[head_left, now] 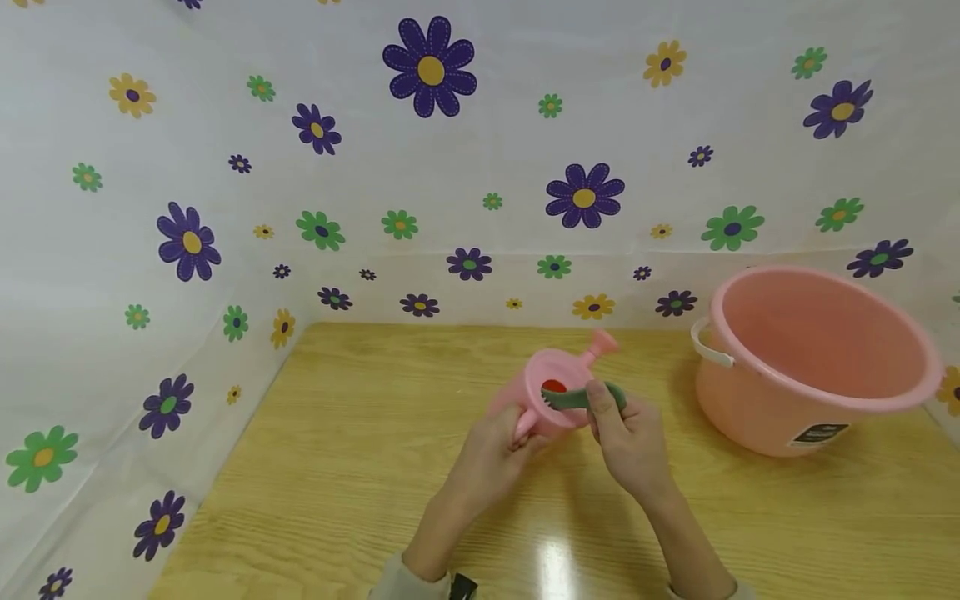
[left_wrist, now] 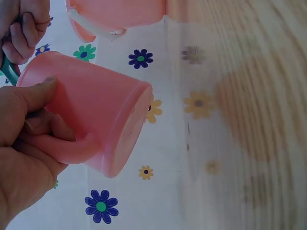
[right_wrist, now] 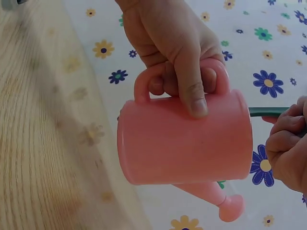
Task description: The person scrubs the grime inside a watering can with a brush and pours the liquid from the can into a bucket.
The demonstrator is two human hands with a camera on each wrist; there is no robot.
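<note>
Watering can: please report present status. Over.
Left grip holds pink watering can by handle. Right grip holds green tool, toothed end at the can's mouth. Pink bucket apart at right; nothing in the way.

We see soft, even light, a white glare low on the glossy desk (head_left: 330, 483), faint shadows, and blurred flower reflections (left_wrist: 199, 104) in both wrist views.

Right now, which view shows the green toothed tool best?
Head: the green toothed tool shows its teeth, at the mouth of the pink watering can. Left wrist has only a green piece by the right hand; right wrist, a stretch between can and hand; teeth unseen in both.
</note>
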